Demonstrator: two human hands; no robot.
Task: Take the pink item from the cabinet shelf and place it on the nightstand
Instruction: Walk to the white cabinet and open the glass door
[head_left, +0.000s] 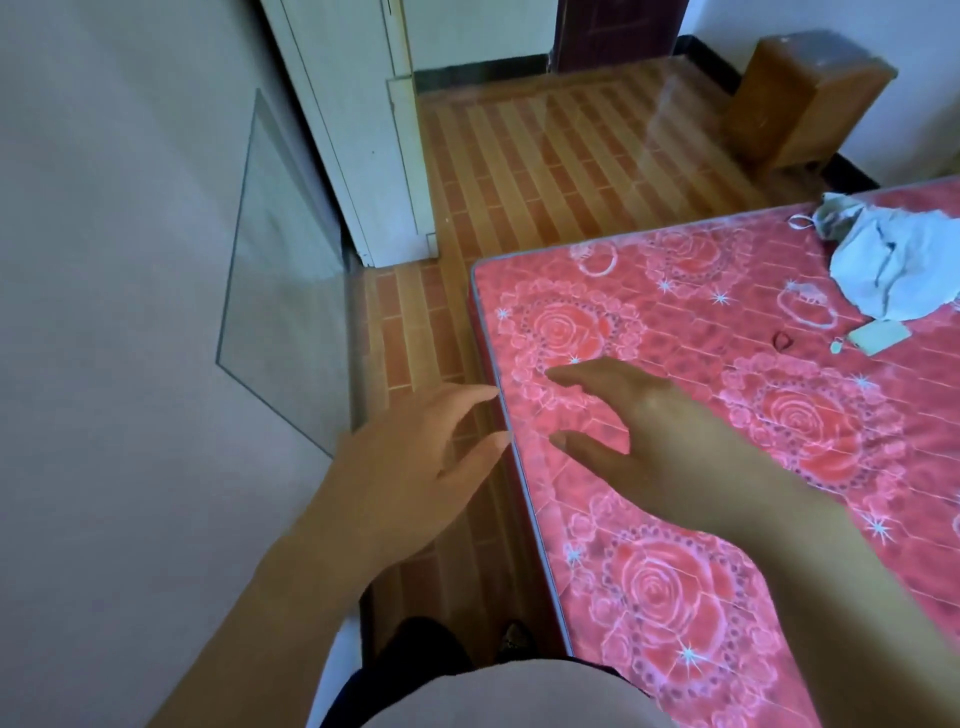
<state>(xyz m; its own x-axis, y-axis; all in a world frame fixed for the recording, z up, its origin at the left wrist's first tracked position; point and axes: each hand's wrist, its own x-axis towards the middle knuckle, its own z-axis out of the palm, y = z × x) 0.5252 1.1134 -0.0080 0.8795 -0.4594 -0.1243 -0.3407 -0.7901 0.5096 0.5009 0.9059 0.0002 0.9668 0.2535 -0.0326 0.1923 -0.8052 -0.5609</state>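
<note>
Head view: the left hand (415, 467) is held over the tiled floor (571, 156), beside the mattress (675, 597) edge, fingers spread and relaxed, nothing gripped. The right hand (639, 431) is held above the mattress corner, fingers extended and apart, empty. The pink item cannot be located in this view. A wooden stand (810, 98) is noted at the far wall. A crumpled white cloth (893, 260) lies on the mattress. A glass pane (280, 291) is leaned against the left wall.

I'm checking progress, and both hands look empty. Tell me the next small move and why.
Probably walk ahead to the white cabinet and find its shelf. The left hand and right hand are open and hold nothing. No shelf shows yet, and the wooden nightstand stands at far right.
</note>
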